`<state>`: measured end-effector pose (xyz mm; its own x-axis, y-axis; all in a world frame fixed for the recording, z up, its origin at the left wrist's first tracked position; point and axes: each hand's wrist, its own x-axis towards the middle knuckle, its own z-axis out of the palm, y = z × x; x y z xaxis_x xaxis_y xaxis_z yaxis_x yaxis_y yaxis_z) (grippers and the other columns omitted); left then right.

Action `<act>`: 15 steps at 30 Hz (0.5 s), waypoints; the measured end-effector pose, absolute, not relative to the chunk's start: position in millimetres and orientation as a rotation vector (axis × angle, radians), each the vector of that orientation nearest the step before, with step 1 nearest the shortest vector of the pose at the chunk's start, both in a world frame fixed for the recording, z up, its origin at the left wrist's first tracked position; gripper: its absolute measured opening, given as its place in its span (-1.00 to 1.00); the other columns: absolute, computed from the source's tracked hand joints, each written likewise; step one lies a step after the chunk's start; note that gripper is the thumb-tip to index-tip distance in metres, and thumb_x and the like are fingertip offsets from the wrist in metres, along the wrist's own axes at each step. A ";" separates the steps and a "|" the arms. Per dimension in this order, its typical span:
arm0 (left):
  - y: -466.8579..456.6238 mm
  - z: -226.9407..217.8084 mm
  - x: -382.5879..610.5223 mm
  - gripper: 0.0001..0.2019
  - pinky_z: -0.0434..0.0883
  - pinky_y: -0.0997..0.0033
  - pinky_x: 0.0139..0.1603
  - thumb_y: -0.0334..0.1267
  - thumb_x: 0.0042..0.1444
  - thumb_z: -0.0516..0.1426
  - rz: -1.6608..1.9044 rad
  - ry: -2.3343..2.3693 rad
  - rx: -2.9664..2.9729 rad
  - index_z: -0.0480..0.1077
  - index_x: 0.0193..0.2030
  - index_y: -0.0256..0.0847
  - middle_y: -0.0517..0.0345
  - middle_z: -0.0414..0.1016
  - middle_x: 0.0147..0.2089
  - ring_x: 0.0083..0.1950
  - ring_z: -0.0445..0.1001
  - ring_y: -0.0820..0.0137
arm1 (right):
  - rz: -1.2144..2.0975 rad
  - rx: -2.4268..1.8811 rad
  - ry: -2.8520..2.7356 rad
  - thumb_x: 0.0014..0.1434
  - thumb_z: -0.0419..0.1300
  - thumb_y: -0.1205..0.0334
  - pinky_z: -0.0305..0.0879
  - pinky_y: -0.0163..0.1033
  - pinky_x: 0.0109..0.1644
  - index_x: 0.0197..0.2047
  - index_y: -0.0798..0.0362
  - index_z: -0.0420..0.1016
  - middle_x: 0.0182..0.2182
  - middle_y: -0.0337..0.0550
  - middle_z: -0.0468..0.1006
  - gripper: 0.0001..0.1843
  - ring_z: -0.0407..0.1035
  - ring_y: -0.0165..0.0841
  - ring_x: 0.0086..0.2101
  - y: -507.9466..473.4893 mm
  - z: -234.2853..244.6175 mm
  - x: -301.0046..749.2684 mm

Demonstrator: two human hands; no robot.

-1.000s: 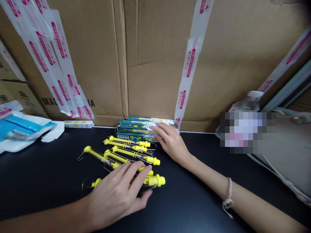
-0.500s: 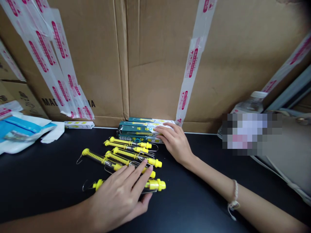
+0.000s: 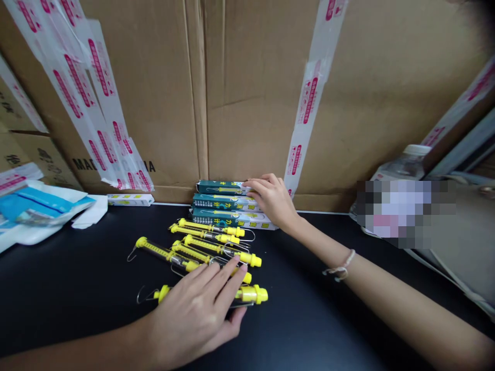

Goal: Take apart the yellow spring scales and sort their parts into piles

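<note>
Left hand (image 3: 189, 314) lies palm down over the yellow spring scales (image 3: 216, 247), its fingers spread apart and reaching across the lowest scale (image 3: 251, 294) and the one just above it, the thumb tucked below; no clear grip shows; about six scales lie side by side and slightly askew on the black table (image 3: 77, 304), their clear tubes and wire hooks catching the light; right hand (image 3: 273, 201) sits well apart from them, fingers close together and gently curved over the teal-and-white boxes (image 3: 220, 202), touching the topmost one near its right end; whether those fingers actually grip it, I cannot tell; the boxes lie stacked in a stepped pile against the foot of the cardboard carton (image 3: 251, 103), which carries strips of white tape (image 3: 311, 98) printed in red; a braided bracelet (image 3: 340, 269) circles the right wrist; off to the left, a small white box (image 3: 130, 199) lies along the table's back edge, beside blue-and-white packets (image 3: 38, 216); on the right, a plastic bottle (image 3: 406, 165) stands behind a blurred patch.
</note>
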<state>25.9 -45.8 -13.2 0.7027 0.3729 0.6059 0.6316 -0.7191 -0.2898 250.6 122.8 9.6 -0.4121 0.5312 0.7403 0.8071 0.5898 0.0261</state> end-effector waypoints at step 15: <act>-45.7 -11.3 23.9 -0.64 0.50 0.24 -0.03 -0.26 0.32 -0.01 -0.695 -0.774 -2.486 0.38 0.18 -0.31 0.01 0.53 0.14 -0.01 0.58 0.24 | -0.706 -0.988 -2.225 0.35 0.12 0.17 0.23 0.01 0.01 0.07 0.01 0.47 -0.03 -0.01 0.57 -0.73 0.33 -0.10 -0.06 73.3 -4.7 268.4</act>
